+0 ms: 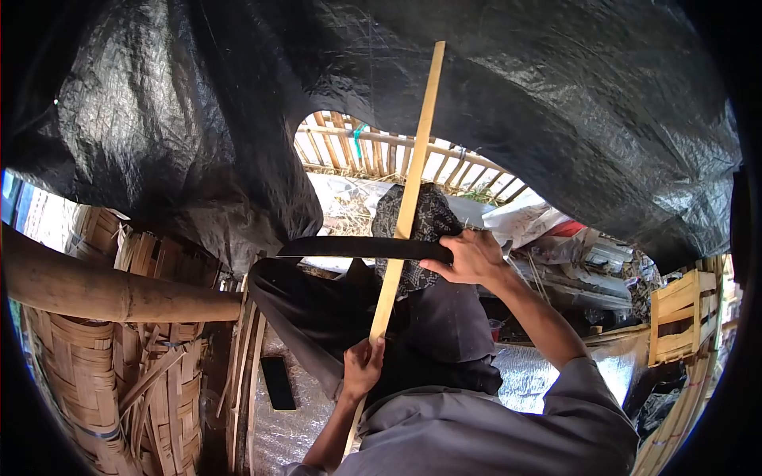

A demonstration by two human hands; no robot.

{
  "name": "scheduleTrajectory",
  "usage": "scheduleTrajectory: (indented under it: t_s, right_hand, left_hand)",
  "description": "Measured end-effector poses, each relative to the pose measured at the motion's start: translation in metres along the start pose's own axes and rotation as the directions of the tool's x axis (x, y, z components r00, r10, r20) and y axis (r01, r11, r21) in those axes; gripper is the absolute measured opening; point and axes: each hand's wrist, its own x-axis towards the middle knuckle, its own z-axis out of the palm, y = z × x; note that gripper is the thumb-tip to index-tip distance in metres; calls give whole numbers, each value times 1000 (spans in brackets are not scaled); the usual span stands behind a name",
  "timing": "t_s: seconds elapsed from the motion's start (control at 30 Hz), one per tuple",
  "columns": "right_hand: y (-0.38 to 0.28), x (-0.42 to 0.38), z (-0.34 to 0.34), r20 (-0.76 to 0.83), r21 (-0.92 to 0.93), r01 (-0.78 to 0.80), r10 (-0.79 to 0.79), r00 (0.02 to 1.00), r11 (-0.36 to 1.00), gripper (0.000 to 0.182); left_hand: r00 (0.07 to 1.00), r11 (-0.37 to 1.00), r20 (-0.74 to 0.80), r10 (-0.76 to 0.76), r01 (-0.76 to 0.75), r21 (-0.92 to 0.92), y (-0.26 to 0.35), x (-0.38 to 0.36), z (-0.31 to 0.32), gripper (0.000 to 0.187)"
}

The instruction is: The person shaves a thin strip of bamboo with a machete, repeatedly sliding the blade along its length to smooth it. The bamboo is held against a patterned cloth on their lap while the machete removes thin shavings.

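Observation:
A long pale bamboo strip point(413, 174) runs from beside my lap up and away from me. My left hand point(363, 366) is closed around its lower part, above my lap. My right hand point(474, 258) grips one end of a long dark blade point(341, 247), which lies crosswise over the strip and points left. The handle is mostly hidden by my fingers. Beneath the crossing, a dark patterned cloth point(429, 214) is draped over my knee area.
Dark plastic sheeting point(556, 103) hangs ahead and above. A thick bamboo pole point(119, 287) and woven bamboo baskets point(79, 373) are at left. A black phone point(278, 383) lies beside my leg. A wooden crate point(681, 317) stands at right, and a slatted bamboo fence point(341, 147) is ahead.

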Motion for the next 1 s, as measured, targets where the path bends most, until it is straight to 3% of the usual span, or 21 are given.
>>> scheduleTrajectory:
  t_s: [0.13, 0.2, 0.23, 0.3, 0.33, 0.4, 0.67, 1.0]
  right_hand:
    - [1, 0, 0, 45, 52, -22, 20, 999, 998, 64]
    - [4, -2, 5, -9, 57, 11, -11, 1000, 998, 64]
    - [5, -4, 7, -61, 61, 40, -36, 997, 997, 64]
    - [4, -4, 3, -22, 111, 1, 1, 1000, 994, 64]
    - [2, -4, 0, 44, 131, -24, 19, 999, 991, 60]
    - [-1, -3, -6, 145, 157, -50, 27, 989, 986, 59]
    - [1, -1, 0, 209, 87, -50, 30, 977, 995, 60]
    - [5, -2, 0, 181, 324, -195, 141, 973, 926, 60]
  left_hand:
    - [998, 998, -6, 64, -64, -25, 9, 11, -1, 46]
    - [995, 979, 97, -24, 43, -200, 12, 24, 5, 46]
    - [995, 979, 98, -16, 36, -201, 15, 26, 6, 46]
    - [894, 821, 395, -212, 382, -425, 26, 28, 6, 49]
    - [888, 793, 419, -189, 390, -469, 26, 28, 8, 49]
    - [891, 776, 416, -181, 389, -496, 25, 26, 6, 48]
    - [894, 812, 399, -205, 383, -441, 20, 28, 4, 48]
    - [891, 770, 428, -151, 378, -514, 68, 102, 27, 45]
